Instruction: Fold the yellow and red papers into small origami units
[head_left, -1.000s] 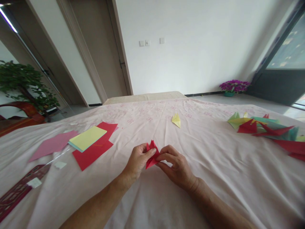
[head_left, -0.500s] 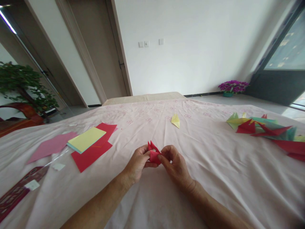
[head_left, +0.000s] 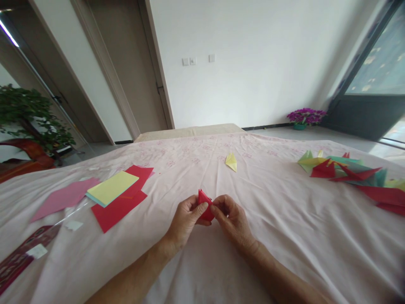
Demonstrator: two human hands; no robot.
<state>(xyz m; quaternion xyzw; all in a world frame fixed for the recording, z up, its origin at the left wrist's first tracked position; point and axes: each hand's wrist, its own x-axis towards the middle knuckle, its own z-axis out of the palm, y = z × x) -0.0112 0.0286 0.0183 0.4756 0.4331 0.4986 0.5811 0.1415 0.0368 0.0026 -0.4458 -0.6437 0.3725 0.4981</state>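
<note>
A small folded red paper piece [head_left: 205, 204] sits between both my hands, just above the pale pink cloth [head_left: 284, 236] that covers the table. My left hand [head_left: 185, 221] pinches its left side with thumb and fingers. My right hand [head_left: 232, 221] pinches its right side, fingers curled in. Most of the paper's lower part is hidden by my fingers.
A stack of flat sheets [head_left: 115, 192], yellow on red with pink beside it, lies to the left. A small yellow folded piece [head_left: 231, 161] rests further back. A heap of folded red, green and yellow shapes [head_left: 351, 175] lies at right. A dark red strip [head_left: 22, 257] is at the near left edge.
The red paper has been pressed into a smaller, more compact shape between my fingers. Both hands have drawn closer together around it.
</note>
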